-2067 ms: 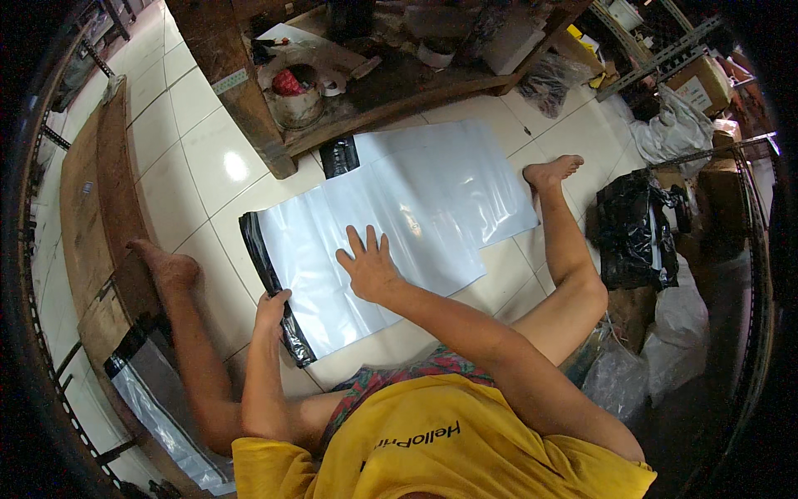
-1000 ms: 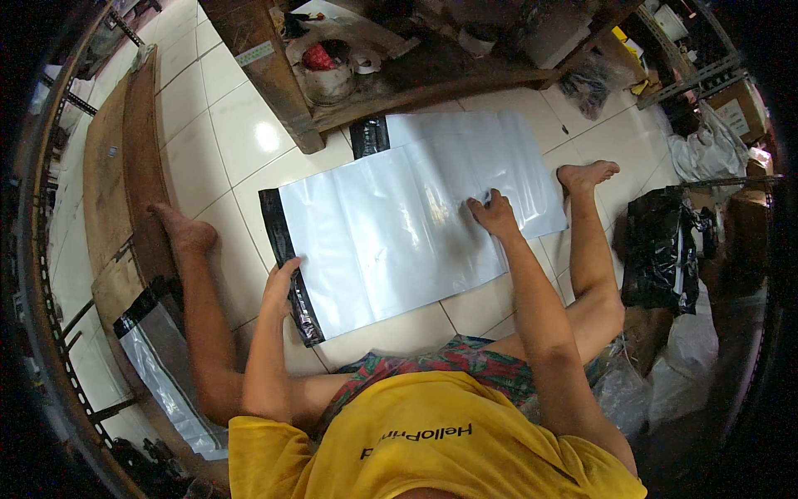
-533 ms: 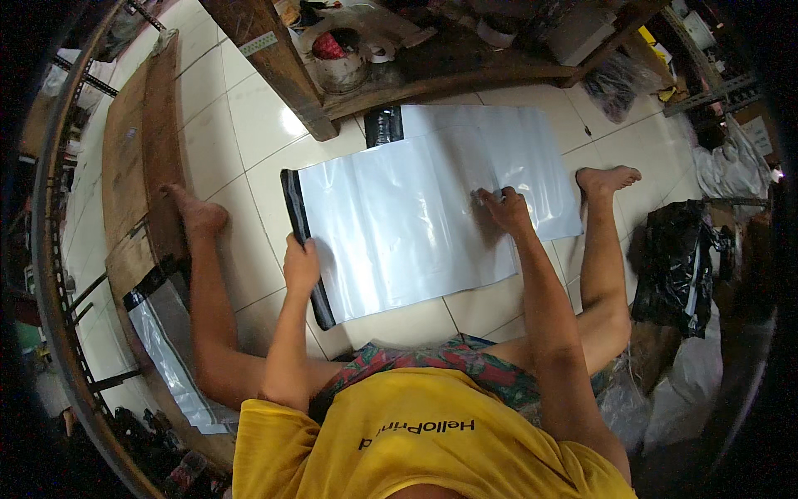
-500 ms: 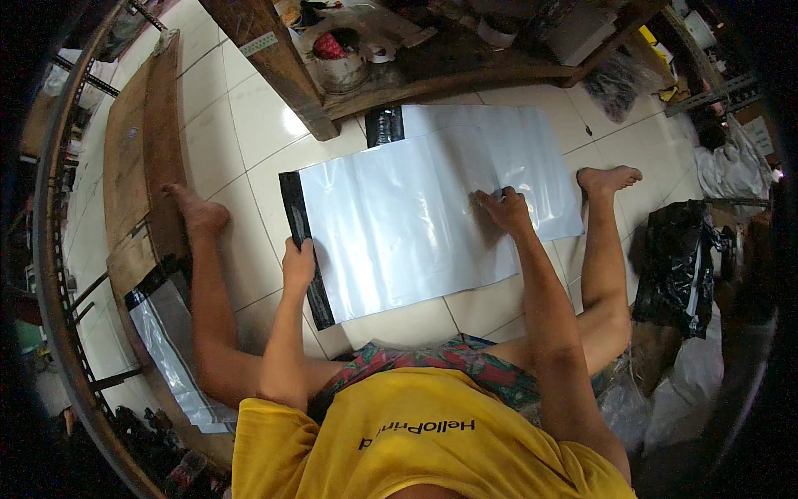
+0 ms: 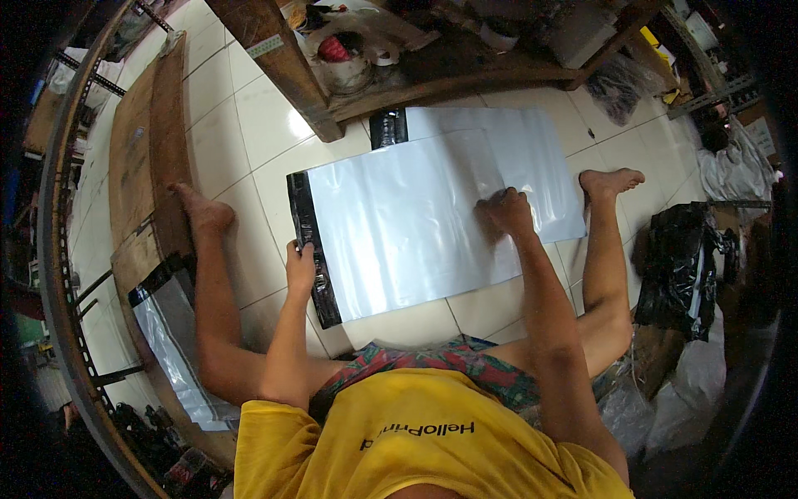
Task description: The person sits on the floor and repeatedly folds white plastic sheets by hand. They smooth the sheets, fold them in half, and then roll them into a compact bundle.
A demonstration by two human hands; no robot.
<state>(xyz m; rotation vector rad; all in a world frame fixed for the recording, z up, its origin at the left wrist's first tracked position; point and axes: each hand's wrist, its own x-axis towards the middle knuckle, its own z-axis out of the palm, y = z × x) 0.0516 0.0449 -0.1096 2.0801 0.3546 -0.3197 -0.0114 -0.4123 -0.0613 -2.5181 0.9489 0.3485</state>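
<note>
A white plastic mailing bag (image 5: pixel 399 233) with a black strip (image 5: pixel 305 241) down its left side lies flat on the floor. My left hand (image 5: pixel 301 264) grips the edge of that strip, thumb on top. My right hand (image 5: pixel 509 212) rests at the bag's right side, its fingers curled and pressed down; whatever they hold is hidden beneath them. Partly under this bag, farther back and right, lies another white mailing bag (image 5: pixel 544 166), whose short black end (image 5: pixel 388 129) shows at the back.
A wooden bench (image 5: pixel 449 83) with a pot (image 5: pixel 345 71) and clutter stands at the back. Along the left lies a brown board (image 5: pixel 150 141), with another grey-white bag (image 5: pixel 179 349) near it. Black plastic (image 5: pixel 677 266) is heaped at the right. My legs flank the bags on the tiled floor.
The black strip on the left has opened out wider and flatter under my left hand. My right hand stays at nearly the same spot, its fingers drawn more closely together.
</note>
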